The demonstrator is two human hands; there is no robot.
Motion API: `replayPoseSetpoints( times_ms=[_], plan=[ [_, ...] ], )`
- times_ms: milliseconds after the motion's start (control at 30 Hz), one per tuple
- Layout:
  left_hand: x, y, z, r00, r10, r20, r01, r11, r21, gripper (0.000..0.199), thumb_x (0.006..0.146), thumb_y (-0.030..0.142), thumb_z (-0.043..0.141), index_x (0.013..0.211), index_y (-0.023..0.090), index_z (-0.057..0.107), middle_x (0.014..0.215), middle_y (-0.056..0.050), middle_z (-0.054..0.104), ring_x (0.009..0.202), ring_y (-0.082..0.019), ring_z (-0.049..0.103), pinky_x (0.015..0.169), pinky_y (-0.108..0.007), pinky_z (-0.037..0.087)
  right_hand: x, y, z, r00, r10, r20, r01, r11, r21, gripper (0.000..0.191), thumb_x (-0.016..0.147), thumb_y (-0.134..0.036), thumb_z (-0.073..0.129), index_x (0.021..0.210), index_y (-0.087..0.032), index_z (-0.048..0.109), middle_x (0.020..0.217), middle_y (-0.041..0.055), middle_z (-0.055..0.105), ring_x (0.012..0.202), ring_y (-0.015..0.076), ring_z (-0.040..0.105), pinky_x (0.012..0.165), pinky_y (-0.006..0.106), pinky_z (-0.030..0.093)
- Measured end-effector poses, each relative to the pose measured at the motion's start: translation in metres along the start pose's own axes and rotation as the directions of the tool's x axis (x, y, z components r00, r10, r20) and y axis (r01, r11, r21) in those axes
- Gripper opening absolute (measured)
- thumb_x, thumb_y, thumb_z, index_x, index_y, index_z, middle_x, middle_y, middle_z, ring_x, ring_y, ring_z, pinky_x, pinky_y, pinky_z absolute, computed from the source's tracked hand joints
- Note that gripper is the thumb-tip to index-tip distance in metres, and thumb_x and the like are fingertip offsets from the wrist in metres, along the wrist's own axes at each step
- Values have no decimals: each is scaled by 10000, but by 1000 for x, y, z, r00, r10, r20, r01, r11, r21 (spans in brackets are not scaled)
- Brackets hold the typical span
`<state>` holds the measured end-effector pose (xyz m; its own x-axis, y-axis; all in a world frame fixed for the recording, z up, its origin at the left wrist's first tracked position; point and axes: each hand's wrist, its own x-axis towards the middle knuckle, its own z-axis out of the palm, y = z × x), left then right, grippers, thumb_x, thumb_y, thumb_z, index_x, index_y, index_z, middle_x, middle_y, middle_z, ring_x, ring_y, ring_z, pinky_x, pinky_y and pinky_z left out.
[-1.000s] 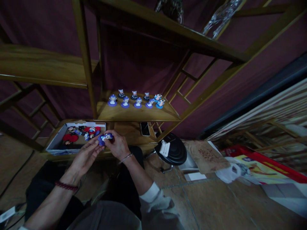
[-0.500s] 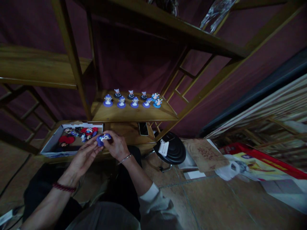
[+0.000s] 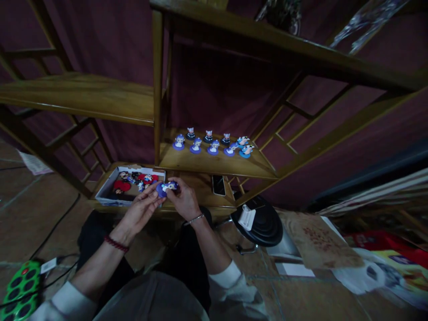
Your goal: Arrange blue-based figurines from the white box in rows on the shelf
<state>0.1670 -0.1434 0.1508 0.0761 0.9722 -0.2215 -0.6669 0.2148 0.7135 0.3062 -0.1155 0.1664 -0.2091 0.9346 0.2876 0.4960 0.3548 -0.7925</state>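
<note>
Between my two hands is a small purple-and-white figurine (image 3: 168, 187) on a round purple base, tilted on its side. My left hand (image 3: 144, 206) has its fingertips closed on the base. The upper part of the figurine is gripped by my right hand (image 3: 185, 199), thumb in front. Just left of my hands, a shallow cardboard box (image 3: 105, 189) holds several figurines, some on red bases. On the shelf (image 3: 214, 166) above stand several purple figurines (image 3: 213, 147) in a front row, dark-based ones (image 3: 208, 136) behind them, and two blue-based ones (image 3: 246, 151) at the right.
A phone (image 3: 219, 185) lies on the lower shelf. To the right are a black round stool (image 3: 264, 225) with a white item on it, a brown patterned board (image 3: 317, 238) and a plastic bag (image 3: 361, 272). At lower left is a green object (image 3: 20, 290) with cables.
My view has swung left, so the shelf and box appear further right. The figurine is still in both hands, with its base showing a little more.
</note>
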Motion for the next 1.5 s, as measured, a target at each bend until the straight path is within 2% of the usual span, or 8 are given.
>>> replayPoseSetpoints(
  times_ms=[333,700,1067,1500],
  plan=[
    [-8,5,-1,1000,24,1,-24,999,-30,337,691,96,636,1019,175,637,1052,-50,629,951,-147,575,843,-255,470,0,-6,3,1000,2,8,-2,1000,7,250,751,-240,513,997,-214,549,867,-9,636,732,127,589,708,243,470],
    [-5,6,-9,1000,22,3,-22,998,-54,277,702,136,645,979,132,640,979,-75,651,843,-135,606,789,-250,485,0,-12,3,999,28,-43,-27,999,22,214,749,-278,532,951,-219,570,811,-8,639,665,126,590,654,236,475],
    [-6,5,-11,1000,17,-3,-18,999,-44,294,692,155,664,985,134,639,913,-61,664,783,-119,616,756,-239,495,-2,-16,3,999,-38,-24,39,998,41,222,756,-274,532,968,-222,572,862,-4,639,738,137,599,681,239,472],
    [-9,7,-5,999,21,-36,-23,998,-67,207,694,131,656,902,124,653,837,-49,673,724,-107,618,704,-215,510,-6,-16,0,994,-112,-16,112,992,56,202,769,-245,537,969,-233,562,929,-8,633,840,145,597,763,253,464]
  ],
)
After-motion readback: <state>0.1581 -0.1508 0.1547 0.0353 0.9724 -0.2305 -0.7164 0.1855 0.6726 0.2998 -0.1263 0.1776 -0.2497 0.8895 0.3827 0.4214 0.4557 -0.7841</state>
